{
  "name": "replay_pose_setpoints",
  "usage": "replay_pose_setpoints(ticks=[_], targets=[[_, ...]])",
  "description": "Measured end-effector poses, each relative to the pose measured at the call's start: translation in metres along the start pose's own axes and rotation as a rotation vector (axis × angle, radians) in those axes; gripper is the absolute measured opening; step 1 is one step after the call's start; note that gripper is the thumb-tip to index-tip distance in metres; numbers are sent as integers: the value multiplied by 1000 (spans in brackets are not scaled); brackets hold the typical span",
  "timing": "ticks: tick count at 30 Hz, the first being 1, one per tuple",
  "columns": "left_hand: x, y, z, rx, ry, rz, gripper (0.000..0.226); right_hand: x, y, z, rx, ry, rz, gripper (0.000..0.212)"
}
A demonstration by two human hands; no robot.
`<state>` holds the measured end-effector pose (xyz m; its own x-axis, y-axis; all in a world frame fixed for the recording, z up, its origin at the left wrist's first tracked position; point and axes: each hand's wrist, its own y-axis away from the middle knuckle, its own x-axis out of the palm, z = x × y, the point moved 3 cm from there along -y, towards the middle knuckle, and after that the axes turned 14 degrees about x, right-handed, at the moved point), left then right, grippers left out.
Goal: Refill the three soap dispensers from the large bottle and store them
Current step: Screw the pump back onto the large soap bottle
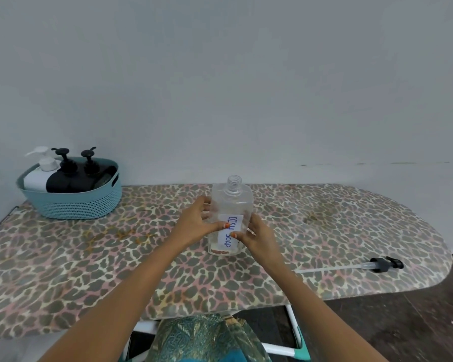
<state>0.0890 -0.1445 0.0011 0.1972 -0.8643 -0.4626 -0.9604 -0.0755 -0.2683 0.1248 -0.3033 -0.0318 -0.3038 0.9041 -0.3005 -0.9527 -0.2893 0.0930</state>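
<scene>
Person in patterned garment [204,338], arms [131,296] bare.
Left hand [198,223] and right hand [256,237] both show orange-painted thumbnails [227,225]; garment is shiny teal-green fabric with gold leaf-like print, blue patch lower down.

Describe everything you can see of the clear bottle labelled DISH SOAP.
The bottle is clear plastic, squarish with rounded shoulders, and looks nearly empty. Its threaded neck is open, with no pump fitted. A white label on the front reads DISH SOAP in blue handwriting, running top to bottom. It stands upright on the leopard-print ironing board, near the middle. The left hand and right hand grip its sides, thumbs on the label.
</scene>
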Motion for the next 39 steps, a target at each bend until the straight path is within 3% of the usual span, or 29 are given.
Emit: replay_pose_setpoints(ticks=[10, 13, 20, 25, 31, 39], targets=[[1, 6, -3, -26, 49, -38, 63, -22, 7, -13, 54, 104, -109, 57], [1, 7, -4, -34, 39, -42, 68, -59, 17, -28, 69, 165, -225, 42], [4, 11, -10, -36, 42, -67, 70, -176, 52, -73, 243, 160, -585, 27], [4, 12, -11, -14, 21, -85, 62, -237, 71, -108, 407, 96, -796, 36], [6, 12, -10, -3, 18, -105, 64, -252, 63, -125, 558, -19, -807, 45], [6, 12, -5, -26, -7, -100, 68, -250, 44, -127, 725, 136, -828, 55]])
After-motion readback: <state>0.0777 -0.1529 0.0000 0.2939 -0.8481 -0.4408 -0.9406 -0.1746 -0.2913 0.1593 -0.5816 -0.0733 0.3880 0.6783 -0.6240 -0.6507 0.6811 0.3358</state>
